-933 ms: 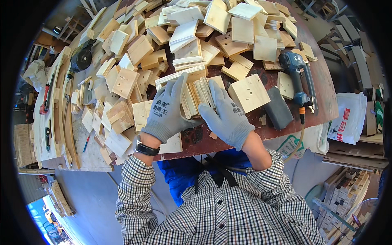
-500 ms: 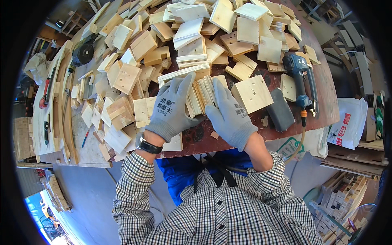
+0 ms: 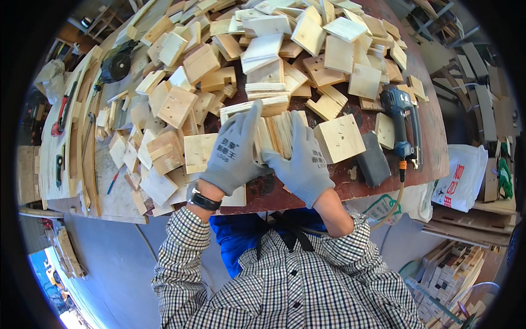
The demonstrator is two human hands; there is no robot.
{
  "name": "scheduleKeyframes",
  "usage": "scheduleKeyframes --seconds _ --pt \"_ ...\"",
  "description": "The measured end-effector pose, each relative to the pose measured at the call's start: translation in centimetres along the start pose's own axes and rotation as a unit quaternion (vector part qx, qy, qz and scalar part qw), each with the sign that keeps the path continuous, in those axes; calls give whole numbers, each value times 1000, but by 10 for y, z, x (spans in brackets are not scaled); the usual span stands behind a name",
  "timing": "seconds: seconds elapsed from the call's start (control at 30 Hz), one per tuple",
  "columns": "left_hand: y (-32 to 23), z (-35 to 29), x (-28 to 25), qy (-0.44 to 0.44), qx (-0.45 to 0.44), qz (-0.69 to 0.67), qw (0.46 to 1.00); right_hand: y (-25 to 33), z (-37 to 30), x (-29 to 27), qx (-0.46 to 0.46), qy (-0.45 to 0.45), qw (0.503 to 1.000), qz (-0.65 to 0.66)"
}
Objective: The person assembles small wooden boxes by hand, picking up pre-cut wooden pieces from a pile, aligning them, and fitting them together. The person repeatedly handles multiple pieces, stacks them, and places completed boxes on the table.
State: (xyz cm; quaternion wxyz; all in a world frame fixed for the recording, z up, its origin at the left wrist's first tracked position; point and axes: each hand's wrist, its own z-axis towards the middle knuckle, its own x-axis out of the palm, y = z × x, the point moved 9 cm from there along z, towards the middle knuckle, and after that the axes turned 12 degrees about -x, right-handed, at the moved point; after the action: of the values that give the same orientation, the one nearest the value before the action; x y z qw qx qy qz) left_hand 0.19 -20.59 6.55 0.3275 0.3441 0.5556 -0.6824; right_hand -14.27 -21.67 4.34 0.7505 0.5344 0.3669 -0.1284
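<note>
A row of thin plywood pieces (image 3: 276, 134) stands on edge on the dark red table, in front of me. My left hand (image 3: 233, 147), in a grey work glove, presses against the row's left side. From the right, my gloved right hand (image 3: 304, 169) closes on the same pieces, its thumb across their near end. The fingertips lie along the sides, and the gloves partly hide the row. Just behind sits a stack of pale wooden pieces (image 3: 256, 104). Right of my right hand lies a square wooden block (image 3: 341, 138) with small marks on its face.
A large heap of wooden offcuts (image 3: 263, 52) spreads behind and to the left. A nail gun (image 3: 399, 118) with a hose lies at the right, beside a dark grey block (image 3: 374, 160). At the left are a black round tool (image 3: 116, 67) and red-handled pliers (image 3: 64, 112).
My right hand has shifted left, its thumb now over the near end of the plywood row. My left hand stays against the other side. The whole view has shifted slightly.
</note>
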Motion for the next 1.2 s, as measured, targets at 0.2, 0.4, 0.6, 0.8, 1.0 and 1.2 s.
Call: scheduleKeyframes --seconds 0.2,0.4,0.6,0.8,1.0,1.2 --pt "-25 -30 -44 -99 -10 -84 991 -10 -6 3 12 -9 999 46" --pt "-19 -91 -95 -184 -217 160 945 -7 -3 0 8 26 999 20" --pt "63 -71 -68 -130 -323 182 920 -7 -2 4 7 43 999 15" --pt "85 -57 -71 -167 -344 187 905 1 -1 0 22 51 998 15" --pt "112 -35 -127 -235 -304 243 891 -2 -3 1 38 50 997 46" --pt "252 32 -156 -43 -538 166 825 3 0 0 2 35 999 31"
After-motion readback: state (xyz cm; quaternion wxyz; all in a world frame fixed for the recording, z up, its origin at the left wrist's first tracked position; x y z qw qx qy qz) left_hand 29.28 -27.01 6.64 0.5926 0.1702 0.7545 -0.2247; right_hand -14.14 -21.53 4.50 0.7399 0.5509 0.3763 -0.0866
